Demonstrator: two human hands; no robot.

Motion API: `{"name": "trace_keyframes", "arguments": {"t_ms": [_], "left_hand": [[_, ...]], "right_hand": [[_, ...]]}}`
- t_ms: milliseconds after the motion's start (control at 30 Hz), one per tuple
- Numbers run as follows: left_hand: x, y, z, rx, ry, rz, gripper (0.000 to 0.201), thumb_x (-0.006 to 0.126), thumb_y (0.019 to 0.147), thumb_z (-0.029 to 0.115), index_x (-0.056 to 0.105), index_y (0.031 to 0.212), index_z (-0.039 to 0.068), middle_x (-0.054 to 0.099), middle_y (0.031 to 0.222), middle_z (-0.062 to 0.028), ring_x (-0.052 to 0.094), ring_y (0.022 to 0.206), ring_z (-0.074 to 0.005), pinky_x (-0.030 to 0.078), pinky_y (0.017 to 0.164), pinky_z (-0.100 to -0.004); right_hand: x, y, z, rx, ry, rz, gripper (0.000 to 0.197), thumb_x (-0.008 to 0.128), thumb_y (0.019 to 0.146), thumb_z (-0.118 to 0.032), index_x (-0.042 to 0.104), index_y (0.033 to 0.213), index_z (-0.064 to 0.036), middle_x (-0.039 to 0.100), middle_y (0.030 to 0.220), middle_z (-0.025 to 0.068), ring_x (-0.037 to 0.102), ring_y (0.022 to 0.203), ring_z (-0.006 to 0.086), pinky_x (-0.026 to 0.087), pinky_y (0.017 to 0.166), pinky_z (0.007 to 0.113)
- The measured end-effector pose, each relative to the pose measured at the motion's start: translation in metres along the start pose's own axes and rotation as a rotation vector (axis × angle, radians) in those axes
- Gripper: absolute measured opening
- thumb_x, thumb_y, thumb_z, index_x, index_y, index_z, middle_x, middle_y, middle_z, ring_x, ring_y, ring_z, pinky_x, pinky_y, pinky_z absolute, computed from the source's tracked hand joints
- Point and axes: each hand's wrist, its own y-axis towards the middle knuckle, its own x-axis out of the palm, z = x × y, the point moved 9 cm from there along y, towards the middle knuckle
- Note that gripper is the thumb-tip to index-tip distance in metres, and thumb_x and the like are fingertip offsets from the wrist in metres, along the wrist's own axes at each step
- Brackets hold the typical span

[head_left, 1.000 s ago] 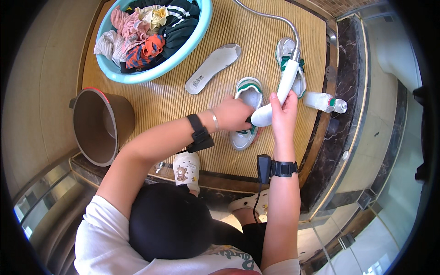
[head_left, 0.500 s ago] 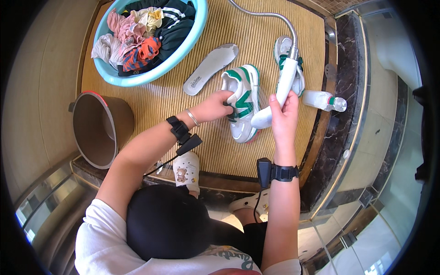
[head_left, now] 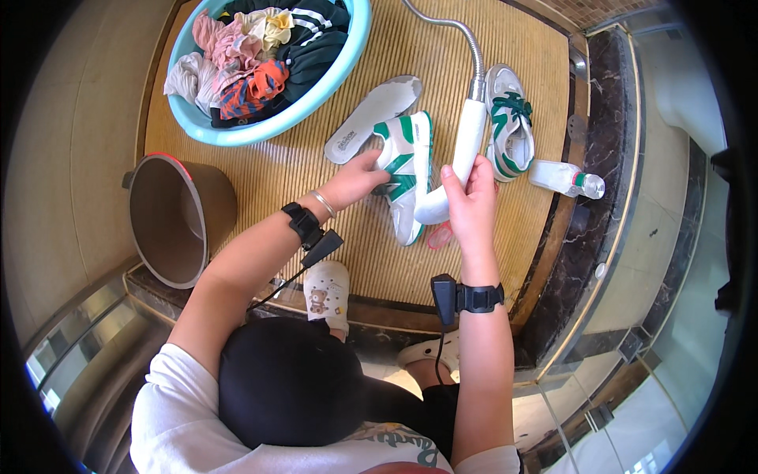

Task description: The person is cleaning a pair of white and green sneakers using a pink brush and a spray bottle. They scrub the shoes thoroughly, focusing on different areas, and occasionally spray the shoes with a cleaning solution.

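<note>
My left hand (head_left: 358,183) is closed on a white and green sneaker (head_left: 404,172), gripping it by the side near its opening. The sneaker is tilted on its side, toe toward me. My right hand (head_left: 472,193) is wrapped around the handle of a white shower head (head_left: 471,130), whose head sits close against the sneaker's right side. A metal hose (head_left: 462,30) runs up from the handle. The matching sneaker (head_left: 509,125) with green laces rests just to the right of the shower head. Beyond my left hand a grey insole (head_left: 377,114) lies flat, partly covered by the held sneaker.
A light blue basin (head_left: 347,67) heaped with clothes stands at the far left. Nearer on the left is a brown bucket (head_left: 170,217). A clear bottle (head_left: 564,178) lies at the right by the dark stone edge (head_left: 588,158). A pinkish-red item (head_left: 440,235) lies on the ribbed mat (head_left: 347,237).
The shower head and my right hand have shifted left, uncovering the second sneaker. The held sneaker has turned further onto its side and moved slightly left, exposing the pinkish-red item.
</note>
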Motion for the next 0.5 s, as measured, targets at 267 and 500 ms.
{"name": "trace_keyframes", "arguments": {"t_ms": [267, 500], "left_hand": [[0.001, 0.001, -0.001, -0.005, -0.037, -0.010, 0.045, 0.057, 0.087, 0.009, 0.053, 0.130, -0.002, 0.063, 0.109, -0.0063, 0.059, 0.096, -0.0138, 0.048, 0.087, -0.0280], [0.001, 0.003, -0.003, 0.020, -0.022, -0.010, 0.047, 0.058, 0.088, 0.010, 0.050, 0.133, -0.002, 0.062, 0.112, -0.0075, 0.059, 0.100, -0.0148, 0.048, 0.089, -0.0286]], "right_hand": [[0.010, -0.011, 0.018, 0.098, 0.047, -0.049, 0.035, 0.067, 0.091, -0.007, 0.049, 0.120, 0.0013, 0.064, 0.110, 0.0115, 0.062, 0.099, 0.0162, 0.050, 0.086, 0.030], [0.005, -0.010, 0.021, 0.046, 0.043, 0.024, 0.034, 0.067, 0.092, -0.008, 0.049, 0.119, 0.0016, 0.064, 0.107, 0.0101, 0.062, 0.094, 0.0151, 0.050, 0.083, 0.029]]}}
